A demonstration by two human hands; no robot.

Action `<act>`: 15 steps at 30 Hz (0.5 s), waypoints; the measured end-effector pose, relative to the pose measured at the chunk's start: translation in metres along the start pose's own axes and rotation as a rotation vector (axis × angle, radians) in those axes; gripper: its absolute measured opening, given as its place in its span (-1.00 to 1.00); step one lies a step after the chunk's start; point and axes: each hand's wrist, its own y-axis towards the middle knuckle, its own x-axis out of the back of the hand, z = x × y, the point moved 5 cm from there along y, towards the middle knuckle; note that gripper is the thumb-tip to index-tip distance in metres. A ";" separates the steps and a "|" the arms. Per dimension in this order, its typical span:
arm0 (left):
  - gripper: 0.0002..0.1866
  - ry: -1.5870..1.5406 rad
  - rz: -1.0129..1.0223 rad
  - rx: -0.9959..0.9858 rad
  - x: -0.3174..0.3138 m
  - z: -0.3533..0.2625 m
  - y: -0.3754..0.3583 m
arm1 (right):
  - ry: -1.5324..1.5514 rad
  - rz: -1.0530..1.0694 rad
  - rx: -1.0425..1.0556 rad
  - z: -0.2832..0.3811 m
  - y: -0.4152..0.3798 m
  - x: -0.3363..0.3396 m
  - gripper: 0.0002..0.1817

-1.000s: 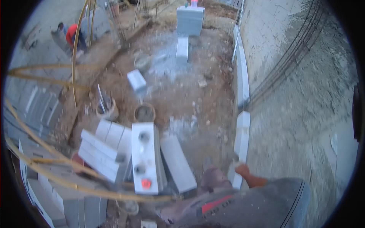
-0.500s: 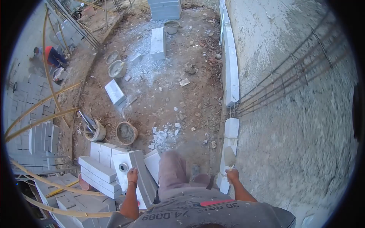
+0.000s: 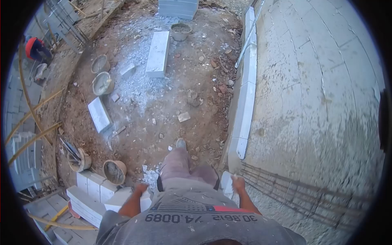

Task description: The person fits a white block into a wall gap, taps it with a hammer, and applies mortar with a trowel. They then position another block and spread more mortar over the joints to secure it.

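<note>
My right hand (image 3: 237, 183) is closed around the handle of a trowel (image 3: 234, 162), whose greyish blade points forward beside the low wall of white blocks (image 3: 246, 104). My left hand (image 3: 141, 188) hangs on the other side of my body with curled fingers, and I see nothing in it. It is nearest to the stacked white blocks (image 3: 87, 202) at the lower left. Below me, one shoe (image 3: 181, 143) is set forward on the dirt.
Mortar buckets (image 3: 114, 172) stand left and farther ahead. Loose blocks (image 3: 158, 55) and rubble lie on the ground. A rebar cage (image 3: 294, 194) runs along the rendered wall (image 3: 310, 90) at right. Another person (image 3: 36, 48) bends at the far left, beyond bamboo poles (image 3: 34, 112).
I have stepped forward, and the blocks and buckets now sit lower and farther left. My left hand has moved off the block stack; the trowel has moved ahead along the wall with my right hand.
</note>
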 end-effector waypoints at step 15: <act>-0.38 -0.992 -0.424 0.024 0.509 -0.303 0.555 | -0.509 0.271 0.134 0.331 0.384 0.128 -0.28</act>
